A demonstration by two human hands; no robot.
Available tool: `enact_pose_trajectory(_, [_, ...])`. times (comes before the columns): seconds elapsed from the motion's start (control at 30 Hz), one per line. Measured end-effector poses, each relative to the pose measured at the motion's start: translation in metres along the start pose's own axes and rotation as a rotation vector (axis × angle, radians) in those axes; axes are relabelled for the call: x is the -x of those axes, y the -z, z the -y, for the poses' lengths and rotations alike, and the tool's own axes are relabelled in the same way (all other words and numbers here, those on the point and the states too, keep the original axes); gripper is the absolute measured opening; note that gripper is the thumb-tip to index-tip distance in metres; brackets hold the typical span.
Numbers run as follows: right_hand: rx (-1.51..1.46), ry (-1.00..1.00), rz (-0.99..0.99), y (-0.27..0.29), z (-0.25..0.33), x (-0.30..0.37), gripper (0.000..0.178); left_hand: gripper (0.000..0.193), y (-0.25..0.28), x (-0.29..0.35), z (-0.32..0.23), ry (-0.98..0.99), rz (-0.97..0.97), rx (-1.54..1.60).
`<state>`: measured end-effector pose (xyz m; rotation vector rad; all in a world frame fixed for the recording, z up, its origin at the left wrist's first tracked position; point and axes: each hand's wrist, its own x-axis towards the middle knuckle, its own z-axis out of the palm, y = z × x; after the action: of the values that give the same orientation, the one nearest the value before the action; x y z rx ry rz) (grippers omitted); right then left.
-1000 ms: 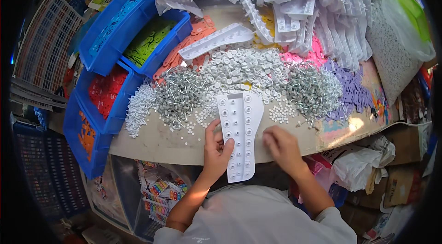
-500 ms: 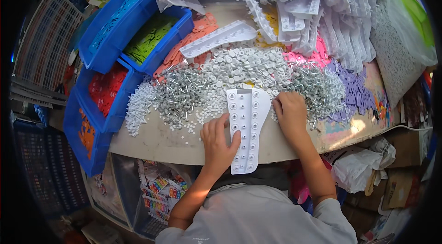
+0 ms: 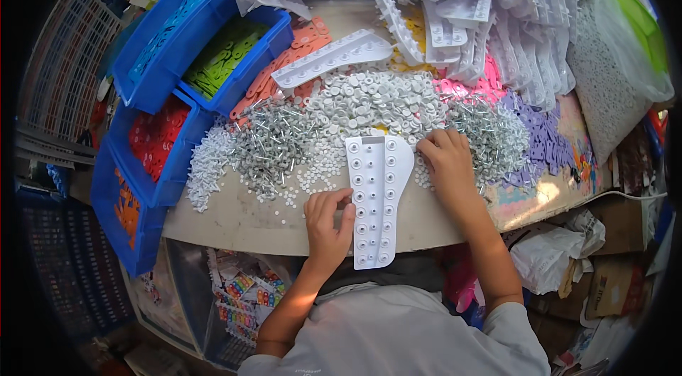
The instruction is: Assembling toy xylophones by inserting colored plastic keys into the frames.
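A white plastic panel [image 3: 373, 223], with two rows of round sockets and a raised middle channel, lies lengthwise before me at the table's front edge. My left hand [image 3: 329, 228] is beside its left edge, the thumb and bent forefinger apart, with nothing visible between them. By the panel's upper right side, my right hand [image 3: 447, 163] has its fingers bent and drawn together; whatever their tips hold is hidden. Close to that hand is a heap of metal pins [image 3: 490, 138] with flat heads. Small white round caps [image 3: 380, 102] are piled beyond the panel.
Blue bins [image 3: 160, 181] with coloured plastic pieces stand at the left. Another pin heap [image 3: 273, 145] lies left of the caps. White panels [image 3: 497, 14] are stacked at the back, purple pieces [image 3: 536, 138] lie right, and a clear bag of small parts [image 3: 604, 85] stands beyond.
My left hand has drawn back to the left, its thumb coming off the panel's face. My right hand stays near the upper right edge, its fingers slightly raised.
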<state>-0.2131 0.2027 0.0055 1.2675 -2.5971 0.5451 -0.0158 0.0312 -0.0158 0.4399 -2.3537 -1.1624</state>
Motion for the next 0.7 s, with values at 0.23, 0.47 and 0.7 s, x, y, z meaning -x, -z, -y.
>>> enact_pose_trajectory(0.23, [-0.216,-0.049,-0.065,0.006,-0.012,0.007,0.018,0.018,0.0,0.007,0.005,0.031,-0.117,0.089])
enact_pose_trajectory(0.47, [-1.301,-0.62,0.133,0.036,0.044,0.025,0.017,0.025,0.011,0.003,-0.016,0.029,-0.053,0.331])
enact_pose_trajectory(0.7, [-1.651,-0.605,0.505,0.025,0.099,0.049,0.018,0.018,0.038,0.009,-0.028,0.216,0.348,0.591])
